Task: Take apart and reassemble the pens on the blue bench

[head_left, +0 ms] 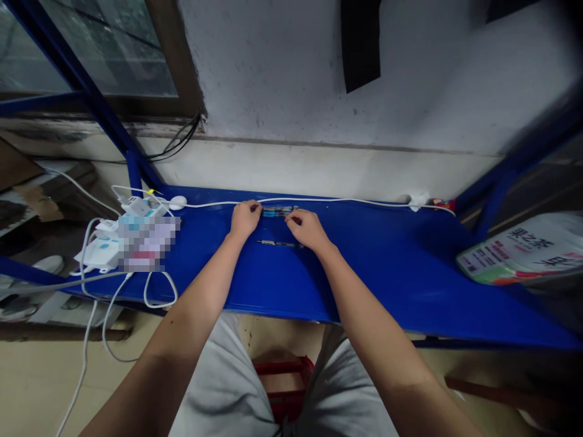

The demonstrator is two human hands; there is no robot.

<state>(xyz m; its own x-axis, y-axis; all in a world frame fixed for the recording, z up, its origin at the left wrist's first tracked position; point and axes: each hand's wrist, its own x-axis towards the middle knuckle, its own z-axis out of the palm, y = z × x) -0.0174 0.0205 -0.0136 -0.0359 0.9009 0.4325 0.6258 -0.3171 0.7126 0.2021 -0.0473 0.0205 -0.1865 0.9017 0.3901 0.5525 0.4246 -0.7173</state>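
Observation:
Several slim pens with light-blue parts lie side by side on the blue table, between my two hands. My left hand is closed, its thumb and fingers pinching at the left ends of the pens. At their right ends my right hand is closed too, with curled fingers against the pens; some of the contact is hidden. Nearer to me, a single pen lies apart from the row, its right end close under my right hand.
A white cable runs along the back of the blue table. On the left sit white power strips with plugs and looping cords. A large labelled plastic bag rests at the right. Blue frame posts rise at both sides.

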